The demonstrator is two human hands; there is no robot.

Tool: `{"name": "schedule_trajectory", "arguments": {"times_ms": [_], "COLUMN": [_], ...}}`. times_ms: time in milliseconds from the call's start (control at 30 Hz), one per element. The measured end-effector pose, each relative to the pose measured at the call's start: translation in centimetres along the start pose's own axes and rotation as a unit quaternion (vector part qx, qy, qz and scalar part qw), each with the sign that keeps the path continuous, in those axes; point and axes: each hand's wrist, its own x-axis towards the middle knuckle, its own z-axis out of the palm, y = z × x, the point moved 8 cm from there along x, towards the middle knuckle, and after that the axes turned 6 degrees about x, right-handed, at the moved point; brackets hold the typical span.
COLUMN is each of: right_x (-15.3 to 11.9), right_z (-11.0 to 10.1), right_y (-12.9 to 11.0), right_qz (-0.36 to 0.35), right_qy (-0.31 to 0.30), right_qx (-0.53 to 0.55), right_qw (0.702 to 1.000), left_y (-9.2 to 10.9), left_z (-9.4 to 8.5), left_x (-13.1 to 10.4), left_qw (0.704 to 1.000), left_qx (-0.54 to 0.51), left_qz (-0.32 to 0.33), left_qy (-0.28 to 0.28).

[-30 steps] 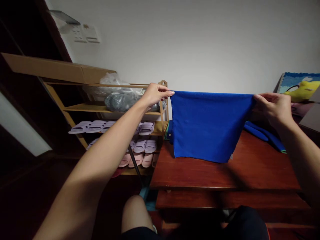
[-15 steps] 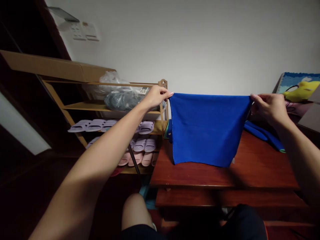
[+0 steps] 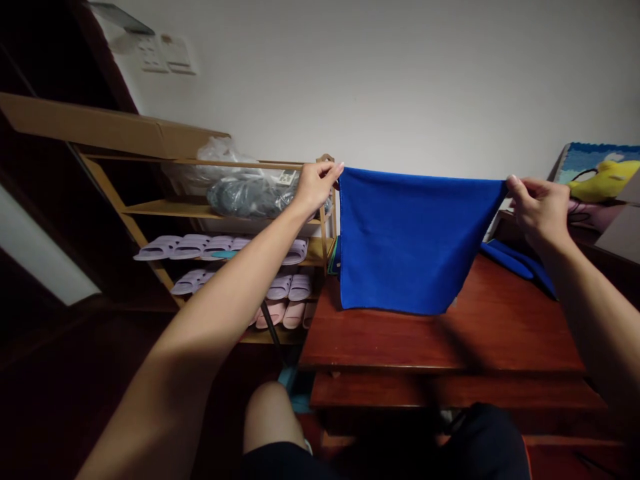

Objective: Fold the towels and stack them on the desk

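A blue cloth (image 3: pixel 407 243) hangs spread between my two hands, its top edge pulled nearly straight. My left hand (image 3: pixel 319 185) pinches the upper left corner between thumb and fingers. At the upper right corner, my right hand (image 3: pixel 541 205) is closed in a similar pinch. The cloth's lower edge hangs over the reddish-brown wooden table (image 3: pixel 520 327); whether it touches the top I cannot tell. Behind my right wrist, more folded blue cloth (image 3: pixel 510 260) lies on the table.
To the left stands a wooden rack (image 3: pixel 165 208) with lilac slippers (image 3: pixel 187 247), pink slippers (image 3: pixel 294 315) and a plastic-wrapped bundle (image 3: pixel 250 199). A long cardboard box (image 3: pixel 115 133) lies on top. A yellow plush toy (image 3: pixel 607 180) sits at the far right, near the white wall (image 3: pixel 400 80).
Both hands have risen slightly, and the blue cloth has lifted with them. Its lower edge now sits higher and farther back over the table.
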Motion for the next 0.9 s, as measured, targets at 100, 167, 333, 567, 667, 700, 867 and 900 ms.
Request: {"name": "schedule_trajectory", "arguments": {"times_ms": [100, 167, 333, 567, 667, 700, 867, 900], "right_x": [0.1, 0.0, -0.3, -0.4, -0.2, -0.2, -0.4, -0.5], "right_z": [0.5, 1.6, 3.1, 3.3, 3.4, 3.5, 3.9, 3.9], "right_y": [0.5, 1.6, 3.3, 3.0, 2.4, 2.2, 1.6, 1.7], "right_qz": [-0.009, 0.025, 0.034, -0.019, -0.038, -0.045, -0.057, -0.053], "right_qy": [0.054, 0.064, 0.099, 0.060, 0.051, 0.049, 0.036, 0.036], "right_qx": [0.092, 0.159, 0.176, 0.021, -0.037, -0.055, -0.095, -0.089], "right_qw": [0.994, 0.985, 0.979, 0.998, 0.997, 0.996, 0.993, 0.994], "left_y": [-0.8, -1.4, -3.0, -4.8, -4.8, -4.8, -4.9, -5.0], "left_z": [0.5, 1.0, 1.8, 1.4, 1.1, 1.1, 1.2, 1.2], "left_x": [-0.2, -0.4, -0.8, -0.6, -0.5, -0.4, -0.2, -0.1], "left_qw": [0.998, 0.995, 0.988, 0.997, 0.996, 0.995, 0.993, 0.994], "left_qx": [-0.030, -0.051, -0.081, -0.018, 0.041, 0.058, 0.074, 0.062], "left_qz": [-0.013, -0.019, -0.035, -0.008, 0.037, 0.048, 0.062, 0.055], "left_qy": [0.053, 0.083, 0.125, 0.078, 0.071, 0.070, 0.073, 0.069]}}
